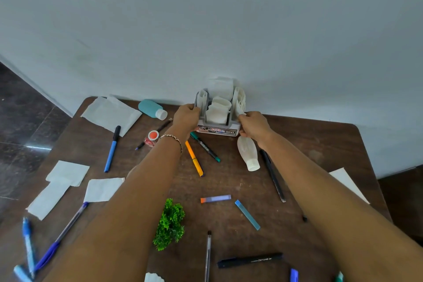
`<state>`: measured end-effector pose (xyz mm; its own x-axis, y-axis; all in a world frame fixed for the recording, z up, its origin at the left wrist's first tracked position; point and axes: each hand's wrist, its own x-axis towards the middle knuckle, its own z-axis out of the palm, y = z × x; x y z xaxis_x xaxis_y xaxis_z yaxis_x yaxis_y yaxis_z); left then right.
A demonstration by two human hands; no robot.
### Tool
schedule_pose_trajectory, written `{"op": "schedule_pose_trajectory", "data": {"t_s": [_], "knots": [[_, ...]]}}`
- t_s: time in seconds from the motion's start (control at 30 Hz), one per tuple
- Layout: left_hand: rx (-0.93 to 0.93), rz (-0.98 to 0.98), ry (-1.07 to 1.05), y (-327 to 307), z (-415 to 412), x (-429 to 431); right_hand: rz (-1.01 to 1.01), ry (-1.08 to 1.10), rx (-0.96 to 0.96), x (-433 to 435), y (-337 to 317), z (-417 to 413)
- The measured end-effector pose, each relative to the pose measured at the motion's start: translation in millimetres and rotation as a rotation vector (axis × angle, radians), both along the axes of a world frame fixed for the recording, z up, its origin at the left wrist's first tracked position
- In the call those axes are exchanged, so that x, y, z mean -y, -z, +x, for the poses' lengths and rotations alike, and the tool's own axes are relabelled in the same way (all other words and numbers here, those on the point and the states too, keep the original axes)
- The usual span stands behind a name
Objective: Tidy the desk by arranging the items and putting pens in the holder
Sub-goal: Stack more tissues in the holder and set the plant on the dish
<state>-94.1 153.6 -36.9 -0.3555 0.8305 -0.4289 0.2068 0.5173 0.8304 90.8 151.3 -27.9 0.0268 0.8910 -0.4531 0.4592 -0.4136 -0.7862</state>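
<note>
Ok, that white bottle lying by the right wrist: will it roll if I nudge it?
Probably: the white bottle lies on its side and its body looks round. It narrows toward the cap, so it may curve rather than roll straight. It looks like thin plastic, likely light, though I cannot see how full it is.

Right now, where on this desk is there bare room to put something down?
The far right corner of the table is bare, between the thin black pen and the white sheet. A smaller patch lies between the yellow pen and the white bottle. Crowded: before the holder, gripped by left hand and right hand, and the left edge.
</note>
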Motion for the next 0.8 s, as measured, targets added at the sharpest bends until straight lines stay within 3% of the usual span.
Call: {"op": "schedule_pose_trajectory", "data": {"t_s": [0.33, 0.8], "knots": [[0.065, 0.004, -0.002, -5, 0, 9, -0.053, 0.044, -0.134, 11, -14, 12], [-0.152, 0.109, 0.105, -42, 36, 111, 0.058, 0.112, -0.195, 107, -38, 49]]}}
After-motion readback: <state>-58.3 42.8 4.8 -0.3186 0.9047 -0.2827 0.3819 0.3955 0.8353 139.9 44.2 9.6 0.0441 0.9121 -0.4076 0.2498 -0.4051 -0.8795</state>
